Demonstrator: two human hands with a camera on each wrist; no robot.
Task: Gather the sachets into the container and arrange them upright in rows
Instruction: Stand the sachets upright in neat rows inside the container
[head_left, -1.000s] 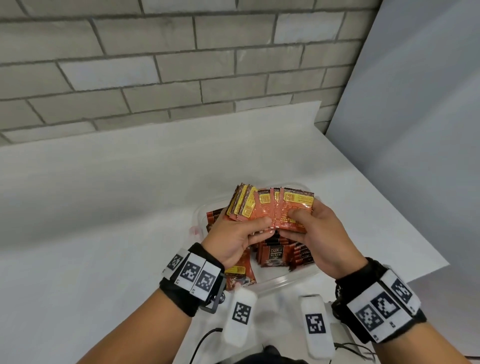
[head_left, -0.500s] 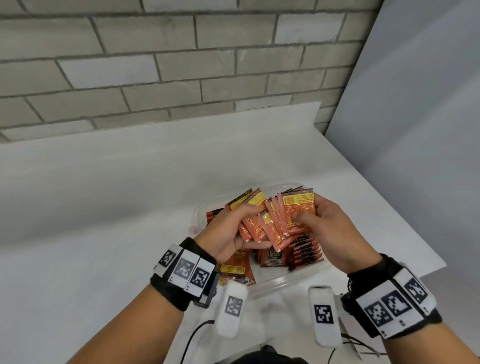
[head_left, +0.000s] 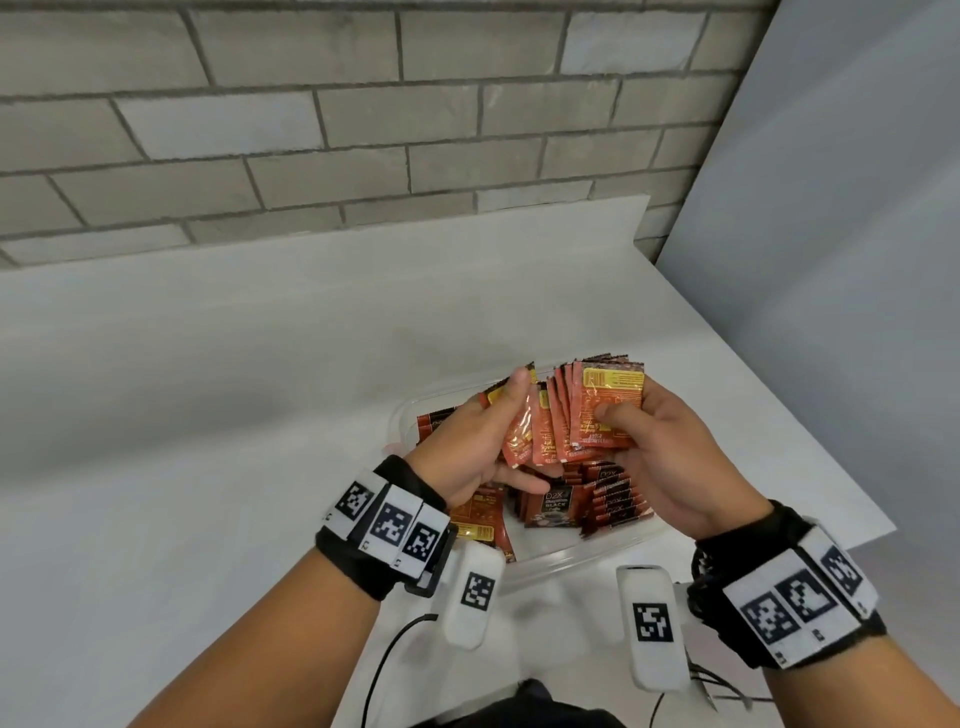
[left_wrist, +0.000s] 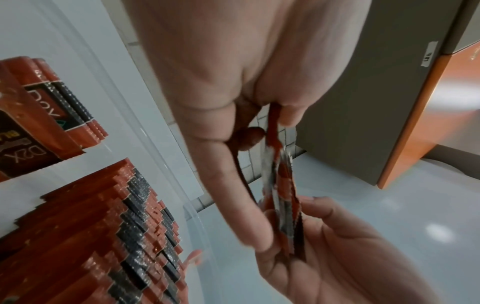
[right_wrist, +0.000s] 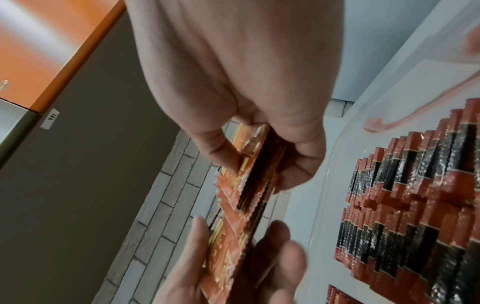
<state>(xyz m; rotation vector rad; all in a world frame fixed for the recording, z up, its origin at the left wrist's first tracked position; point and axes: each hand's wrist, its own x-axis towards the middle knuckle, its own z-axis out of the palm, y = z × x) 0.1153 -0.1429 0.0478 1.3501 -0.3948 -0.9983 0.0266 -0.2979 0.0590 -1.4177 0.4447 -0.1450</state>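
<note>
Fanned sachets (head_left: 582, 415) and both hands cover the far part of the clear container (head_left: 587, 558); rows beneath can't be counted. Print on the sachets is too small to read beyond "D2X". Left wrist view: left hand (left_wrist: 228, 86) blurred, cut by top edge. Right wrist view: stored sachets (right_wrist: 415, 195) cut off at right edge.

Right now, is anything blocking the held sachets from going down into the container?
No lid shows. The fanned sachets, held by both hands, hang over the container; standing rows fill the space directly below.
</note>
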